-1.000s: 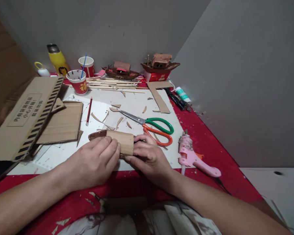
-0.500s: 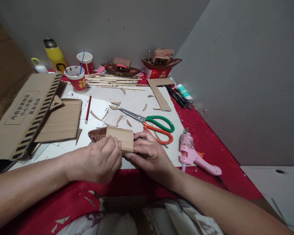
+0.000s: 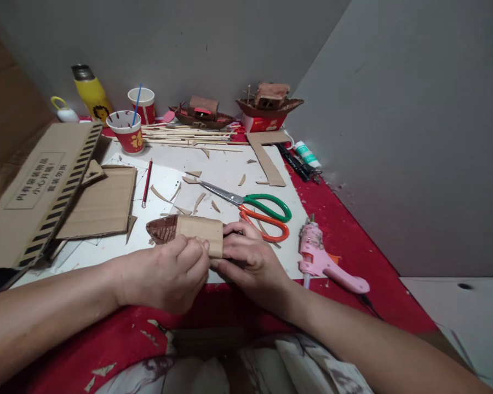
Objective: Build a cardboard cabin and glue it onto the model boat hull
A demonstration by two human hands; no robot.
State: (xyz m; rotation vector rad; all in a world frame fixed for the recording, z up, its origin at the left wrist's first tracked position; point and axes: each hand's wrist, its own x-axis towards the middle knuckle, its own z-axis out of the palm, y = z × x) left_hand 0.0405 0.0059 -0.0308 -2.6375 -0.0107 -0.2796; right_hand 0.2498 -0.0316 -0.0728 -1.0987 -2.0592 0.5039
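A small brown model boat [image 3: 161, 229] lies at the near edge of the white sheet, its pointed end to the left. Over its middle sits a curved, unpainted cardboard roof [image 3: 199, 229]. My left hand [image 3: 175, 273] is closed, its fingertips pressed together on the roof's near edge; whether a small piece is pinched there is hidden. My right hand [image 3: 250, 265] wraps round the right end of the boat, thumb on the near side and fingers behind. Just beyond lie scissors [image 3: 238, 200] with one green and one orange handle.
A pink glue gun [image 3: 320, 260] lies at the right. Cardboard pieces [image 3: 102, 202], a pencil [image 3: 147, 183] and a large box flap [image 3: 41, 180] are at left. Behind stand paper cups [image 3: 125, 131], a yellow bottle [image 3: 91, 93], wooden sticks [image 3: 189, 134] and two finished-looking model boats [image 3: 271, 104].
My left hand has shifted slightly right and down along the roof's near edge, uncovering more of the roof. My right hand keeps its hold on the boat.
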